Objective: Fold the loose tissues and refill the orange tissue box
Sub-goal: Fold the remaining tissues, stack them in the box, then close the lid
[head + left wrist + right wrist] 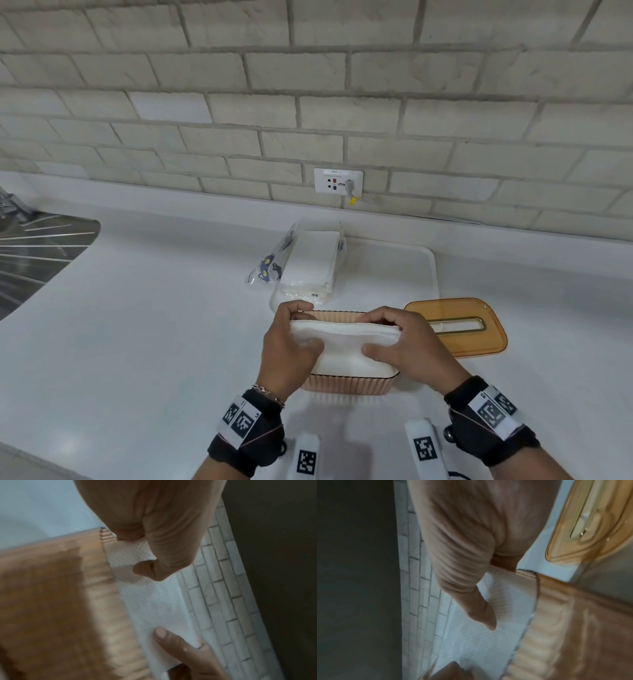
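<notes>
A folded stack of white tissues (346,346) sits tilted in the open translucent orange tissue box (349,385) on the white counter. My left hand (291,342) grips the stack's left end, thumb on top, fingers curled over the far edge. My right hand (404,342) grips the right end the same way. In the left wrist view the tissues (154,605) lie along the box wall (96,588), with my left hand (145,540) at one end. In the right wrist view my right hand (479,574) pinches the tissue stack (488,635) inside the box (556,628). The orange lid (459,325) with its slot lies to the right.
An opened plastic pack of tissues (308,263) lies behind the box, on a white tray (428,270). A wall socket (338,181) sits in the brick wall. A metal sink drainer (34,253) is at the far left. The lid (583,524) shows beside my right wrist.
</notes>
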A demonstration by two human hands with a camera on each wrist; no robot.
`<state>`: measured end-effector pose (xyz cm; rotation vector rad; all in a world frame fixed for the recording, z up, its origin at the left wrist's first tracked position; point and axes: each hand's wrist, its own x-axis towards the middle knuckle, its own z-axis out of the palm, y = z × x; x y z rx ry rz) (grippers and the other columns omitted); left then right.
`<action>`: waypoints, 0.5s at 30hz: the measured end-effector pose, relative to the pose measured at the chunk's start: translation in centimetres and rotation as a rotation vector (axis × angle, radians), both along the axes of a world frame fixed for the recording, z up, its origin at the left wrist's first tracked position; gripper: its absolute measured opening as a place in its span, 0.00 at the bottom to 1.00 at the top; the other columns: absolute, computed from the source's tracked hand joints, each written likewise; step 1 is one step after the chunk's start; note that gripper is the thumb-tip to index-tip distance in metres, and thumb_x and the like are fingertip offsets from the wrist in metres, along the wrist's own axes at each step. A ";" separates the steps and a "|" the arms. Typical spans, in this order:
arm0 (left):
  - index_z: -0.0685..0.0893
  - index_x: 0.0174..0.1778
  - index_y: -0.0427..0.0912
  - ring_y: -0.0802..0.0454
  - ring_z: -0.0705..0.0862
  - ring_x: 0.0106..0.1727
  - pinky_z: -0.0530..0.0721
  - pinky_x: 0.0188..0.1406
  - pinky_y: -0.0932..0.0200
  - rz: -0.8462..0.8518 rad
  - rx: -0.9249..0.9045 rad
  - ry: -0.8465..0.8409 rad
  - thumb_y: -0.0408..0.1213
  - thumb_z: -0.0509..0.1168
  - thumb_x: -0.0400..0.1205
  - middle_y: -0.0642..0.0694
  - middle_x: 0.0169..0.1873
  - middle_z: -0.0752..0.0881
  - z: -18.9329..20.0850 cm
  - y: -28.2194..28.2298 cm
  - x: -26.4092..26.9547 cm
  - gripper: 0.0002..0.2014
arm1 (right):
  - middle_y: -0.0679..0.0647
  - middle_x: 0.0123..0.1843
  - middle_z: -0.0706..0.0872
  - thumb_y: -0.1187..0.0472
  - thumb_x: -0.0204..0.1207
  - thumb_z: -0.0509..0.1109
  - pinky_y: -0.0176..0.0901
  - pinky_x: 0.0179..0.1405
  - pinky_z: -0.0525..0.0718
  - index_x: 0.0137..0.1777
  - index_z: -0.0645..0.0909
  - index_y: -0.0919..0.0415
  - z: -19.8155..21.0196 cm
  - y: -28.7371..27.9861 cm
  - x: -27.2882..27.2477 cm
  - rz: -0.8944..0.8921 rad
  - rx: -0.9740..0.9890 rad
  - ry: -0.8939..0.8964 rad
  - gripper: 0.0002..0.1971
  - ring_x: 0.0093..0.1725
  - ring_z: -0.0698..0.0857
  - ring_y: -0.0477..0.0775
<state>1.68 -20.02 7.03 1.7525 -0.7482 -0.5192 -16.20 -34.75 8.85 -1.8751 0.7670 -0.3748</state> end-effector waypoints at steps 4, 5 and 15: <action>0.81 0.59 0.60 0.60 0.82 0.31 0.81 0.32 0.67 -0.045 0.036 -0.026 0.23 0.75 0.73 0.65 0.37 0.86 0.3 0.3 0.8 0.28 | 0.37 0.44 0.93 0.58 0.73 0.87 0.35 0.40 0.86 0.53 0.91 0.41 0.1 -0.8 -0.8 -0.048 -0.053 0.083 0.14 0.40 0.91 0.39; 0.81 0.60 0.59 0.60 0.77 0.28 0.78 0.31 0.67 -0.041 0.025 -0.016 0.23 0.77 0.74 0.66 0.31 0.80 0.4 0.5 1.2 0.27 | 0.39 0.45 0.94 0.57 0.73 0.87 0.37 0.42 0.89 0.53 0.91 0.41 0.3 -1.0 -0.9 -0.057 -0.052 0.077 0.13 0.41 0.92 0.41; 0.76 0.77 0.54 0.57 0.86 0.42 0.81 0.43 0.75 -0.004 0.242 -0.082 0.36 0.85 0.73 0.51 0.47 0.87 1.0 0.3 2.9 0.38 | 0.47 0.58 0.90 0.58 0.82 0.78 0.43 0.53 0.91 0.69 0.84 0.46 0.9 -1.8 0.8 0.072 -0.173 0.339 0.17 0.50 0.91 0.46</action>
